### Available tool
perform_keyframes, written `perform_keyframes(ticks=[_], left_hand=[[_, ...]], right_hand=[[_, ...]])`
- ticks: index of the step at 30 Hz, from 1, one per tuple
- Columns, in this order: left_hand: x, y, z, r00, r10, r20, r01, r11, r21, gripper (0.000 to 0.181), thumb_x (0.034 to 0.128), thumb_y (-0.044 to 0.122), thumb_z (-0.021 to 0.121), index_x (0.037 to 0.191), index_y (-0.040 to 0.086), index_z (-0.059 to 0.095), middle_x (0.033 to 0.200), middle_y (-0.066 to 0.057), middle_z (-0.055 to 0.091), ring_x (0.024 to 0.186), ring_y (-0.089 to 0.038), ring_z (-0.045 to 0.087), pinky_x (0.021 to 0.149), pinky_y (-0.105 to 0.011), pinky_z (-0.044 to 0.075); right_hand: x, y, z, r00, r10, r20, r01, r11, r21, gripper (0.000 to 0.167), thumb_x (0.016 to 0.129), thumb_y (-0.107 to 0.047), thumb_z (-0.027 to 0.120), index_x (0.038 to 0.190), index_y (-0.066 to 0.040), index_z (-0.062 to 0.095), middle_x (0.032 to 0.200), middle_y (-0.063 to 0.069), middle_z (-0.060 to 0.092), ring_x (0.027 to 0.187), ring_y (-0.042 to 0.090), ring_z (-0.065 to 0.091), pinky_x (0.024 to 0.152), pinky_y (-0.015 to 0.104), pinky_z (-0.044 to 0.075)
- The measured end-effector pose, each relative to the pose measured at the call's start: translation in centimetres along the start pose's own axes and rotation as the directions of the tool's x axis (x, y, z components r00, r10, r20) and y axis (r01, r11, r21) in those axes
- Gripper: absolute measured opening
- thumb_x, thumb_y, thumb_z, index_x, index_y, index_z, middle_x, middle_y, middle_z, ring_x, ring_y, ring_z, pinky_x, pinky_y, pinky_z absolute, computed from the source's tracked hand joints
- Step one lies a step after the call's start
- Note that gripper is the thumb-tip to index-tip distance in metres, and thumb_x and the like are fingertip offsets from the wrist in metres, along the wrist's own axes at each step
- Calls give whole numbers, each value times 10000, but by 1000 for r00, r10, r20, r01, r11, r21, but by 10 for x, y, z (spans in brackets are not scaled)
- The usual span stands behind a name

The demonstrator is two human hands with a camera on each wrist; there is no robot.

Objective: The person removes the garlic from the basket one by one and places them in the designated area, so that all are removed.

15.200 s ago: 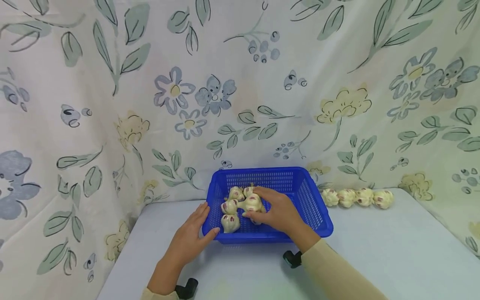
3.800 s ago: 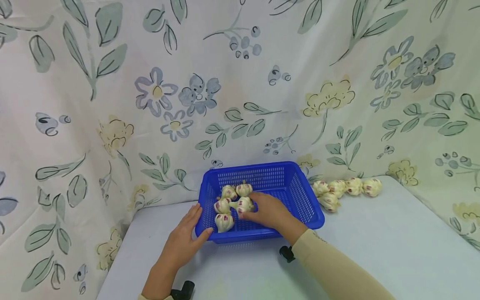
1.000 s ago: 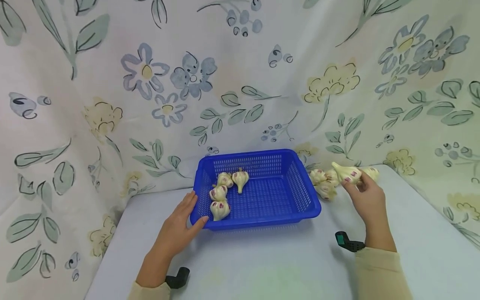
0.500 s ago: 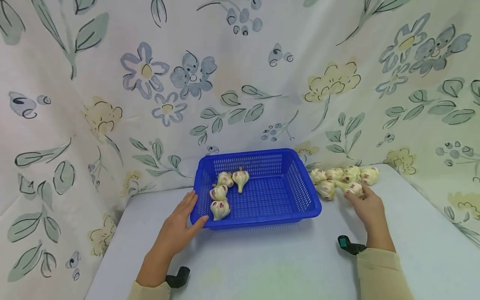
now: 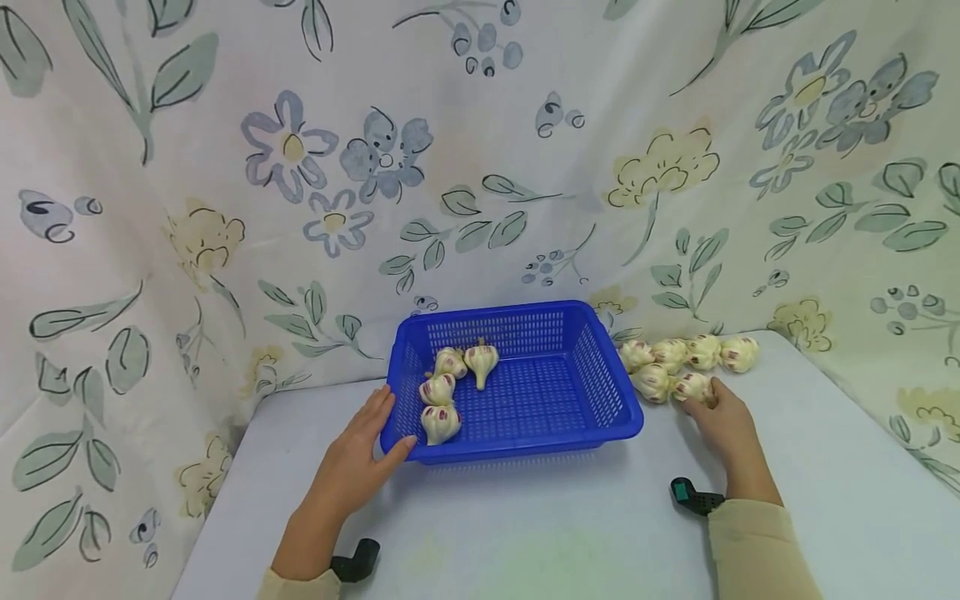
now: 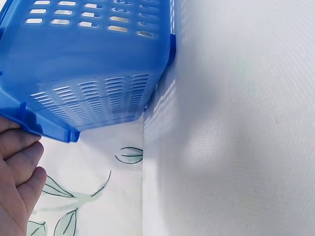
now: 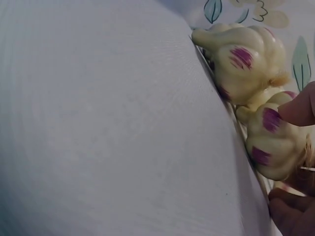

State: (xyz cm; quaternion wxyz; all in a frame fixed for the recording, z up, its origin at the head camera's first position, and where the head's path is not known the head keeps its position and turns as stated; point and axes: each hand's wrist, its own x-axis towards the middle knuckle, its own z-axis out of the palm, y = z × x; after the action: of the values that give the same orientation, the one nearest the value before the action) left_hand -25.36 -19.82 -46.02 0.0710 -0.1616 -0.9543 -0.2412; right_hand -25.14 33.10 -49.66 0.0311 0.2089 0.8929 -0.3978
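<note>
A blue plastic basket (image 5: 525, 450) stands on the table with several garlic bulbs (image 5: 441, 423) along its left side. My left hand (image 5: 348, 462) rests on the basket's left front corner, fingers along the left rim and thumb at the front rim. To the basket's right, my right hand (image 5: 727, 425) holds a garlic bulb (image 5: 692, 387) down at the table, beside another bulb (image 5: 651, 382) in the front row. In the right wrist view the thumb lies on the held bulb (image 7: 275, 142), with fingers below it; part of the hand is outside that view.
A back row of several garlic bulbs (image 5: 703, 352) lies behind the held one, near the cloth. The floral cloth (image 5: 480, 208) hangs right behind the table (image 5: 510, 533). Black wrist devices (image 5: 356, 561) sit on both wrists.
My right hand took a garlic bulb from the basket's middle and carried it right. It then lowered it to the table in front of the back row. The left hand stayed at the basket.
</note>
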Motion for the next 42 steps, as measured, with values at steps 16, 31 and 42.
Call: perform_keyframes(ticks=[16,31,42], left_hand=[[0,2,-1,1000,-1,-4,1,1000,-8,783,937,508,600,1543,95,326,1633,-61,245,1492,-324,253,1139,-581,311],[-1,1,1,1000,14,-15,-14,1000,-7,839,930,648,501,1538,93,337,1624,-69,268,1485,-324,271,1136,-573,324],[-1,0,-1,1000,2,-10,-2,1000,-2,797,937,554,572,1541,95,328,1627,-70,261,1494,-311,254,1138,-579,316]], right_hand=[[4,1,5,994,22,-110,-17,999,46,828,988,-442,482,1565,0,87,1542,345,241,1401,529,265,1117,641,285],[5,1,10,1000,-9,-29,9,1000,-5,844,1000,-488,416,1568,-37,-16,1577,338,55,1431,567,76,1138,688,149],[3,-1,10,999,-27,-32,27,999,19,878,1000,-514,429,1567,-40,-46,1591,314,18,1444,549,59,1141,685,149]])
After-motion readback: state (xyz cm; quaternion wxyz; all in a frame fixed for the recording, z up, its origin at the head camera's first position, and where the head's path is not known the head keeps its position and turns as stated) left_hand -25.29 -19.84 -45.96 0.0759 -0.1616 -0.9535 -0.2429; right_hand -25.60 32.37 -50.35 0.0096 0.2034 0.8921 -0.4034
